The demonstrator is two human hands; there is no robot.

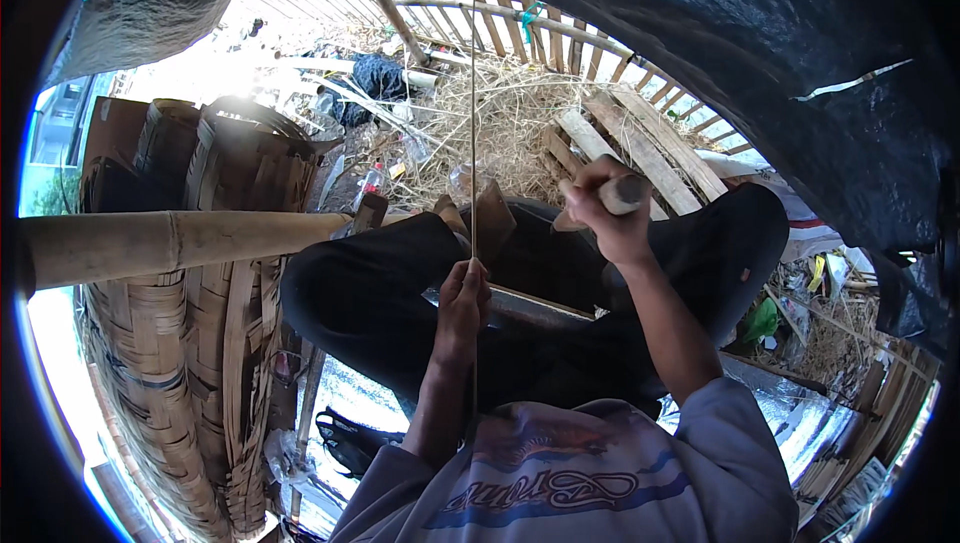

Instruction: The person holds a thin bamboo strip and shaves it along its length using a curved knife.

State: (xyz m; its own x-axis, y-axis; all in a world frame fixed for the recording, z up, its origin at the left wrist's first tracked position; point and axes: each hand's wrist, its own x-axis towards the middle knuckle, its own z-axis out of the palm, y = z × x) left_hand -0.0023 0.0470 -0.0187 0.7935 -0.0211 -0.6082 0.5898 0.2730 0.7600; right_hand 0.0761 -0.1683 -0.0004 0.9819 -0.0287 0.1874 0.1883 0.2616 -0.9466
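Note:
A long, thin bamboo strip (474, 143) runs nearly straight up and down through the middle of the head view. My left hand (462, 305) is closed around it, pinching it at the fingertips, and its lower end passes down in front of my shirt. To the right, my right hand (608, 213) wraps round a thick wooden handle (626, 194), its rounded butt turned up toward me. What the handle carries is hidden by the hand. The two hands are apart, above my crossed legs in dark trousers (370, 288).
A thick bamboo pole (170, 248) juts in from the left beside woven bamboo panels (150, 383). Ahead lie dry straw (500, 133), wooden planks (665, 143) and black plastic bags (380, 76). A slatted fence (490, 18) stands behind; dark sheeting (760, 43) hangs overhead at right.

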